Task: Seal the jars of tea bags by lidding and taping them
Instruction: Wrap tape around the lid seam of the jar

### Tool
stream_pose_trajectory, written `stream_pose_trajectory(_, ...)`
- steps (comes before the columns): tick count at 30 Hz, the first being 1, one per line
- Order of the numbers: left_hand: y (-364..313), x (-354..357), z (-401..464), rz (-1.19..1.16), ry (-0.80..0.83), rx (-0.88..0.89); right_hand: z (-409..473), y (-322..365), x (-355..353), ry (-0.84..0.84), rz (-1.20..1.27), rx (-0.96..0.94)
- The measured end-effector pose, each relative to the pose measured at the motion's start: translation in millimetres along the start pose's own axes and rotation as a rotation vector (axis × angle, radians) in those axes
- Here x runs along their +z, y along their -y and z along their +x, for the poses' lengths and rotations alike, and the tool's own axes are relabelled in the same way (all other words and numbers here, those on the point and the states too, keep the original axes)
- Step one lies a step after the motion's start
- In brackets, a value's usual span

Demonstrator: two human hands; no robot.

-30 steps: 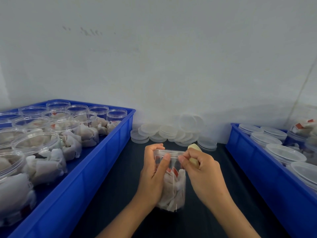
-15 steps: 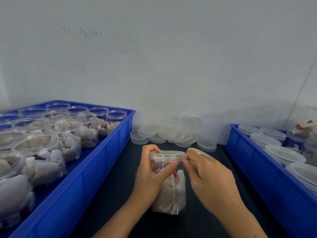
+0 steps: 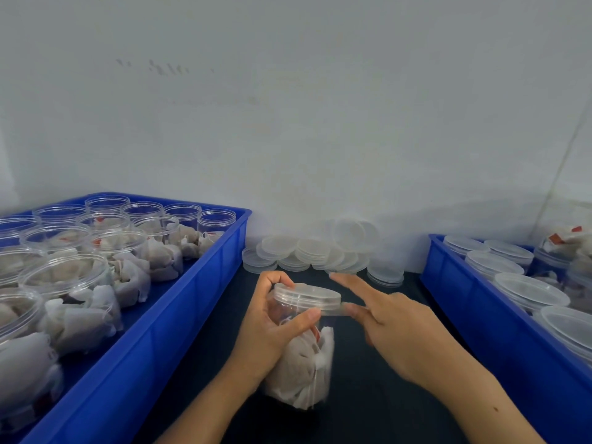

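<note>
1. Centrally, a clear jar packed with tea bags stands on the dark counter, near the viewer, between two blue trays.
2. Its clear lid sits on top, slightly tilted toward the right.
3. Wrapped round the jar's upper left side, the left hand grips it, thumb across the front just below the lid.
4. To the right of the lid, the right hand has its fingers out straight, the index finger pointing far-left and another fingertip at the lid's right edge; a thin clear strip, possibly tape, seems to run there, though it is too faint to be sure.
5. On the left, a blue tray holds open jars of tea bags.
6. On the right, another blue tray holds lidded jars.
7. Loose lids are piled against the far wall.
</note>
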State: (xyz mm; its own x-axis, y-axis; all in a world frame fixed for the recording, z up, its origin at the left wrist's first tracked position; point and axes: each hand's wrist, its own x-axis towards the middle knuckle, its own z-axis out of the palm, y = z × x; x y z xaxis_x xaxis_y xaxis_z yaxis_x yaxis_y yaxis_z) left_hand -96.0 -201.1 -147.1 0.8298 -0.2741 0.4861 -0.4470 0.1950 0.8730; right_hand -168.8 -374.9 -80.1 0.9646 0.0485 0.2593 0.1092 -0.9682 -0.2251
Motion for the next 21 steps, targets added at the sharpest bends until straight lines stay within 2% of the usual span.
stream_pose_trajectory(9,2.5,-2.0,0.8,-0.058,-0.009,-0.050,11.0,-0.7,12.5,-0.047,-0.058,-0.057)
stream_pose_trajectory(16,2.9,-1.8,-3.5,-0.098,0.011,-0.160,8.5,1.1,15.4,-0.036,0.076,-0.007)
stream_pose_trajectory(21,-1.2,3.5,-2.4,0.107,-0.247,-0.066,5.1,18.9,18.5,-0.073,0.140,0.114)
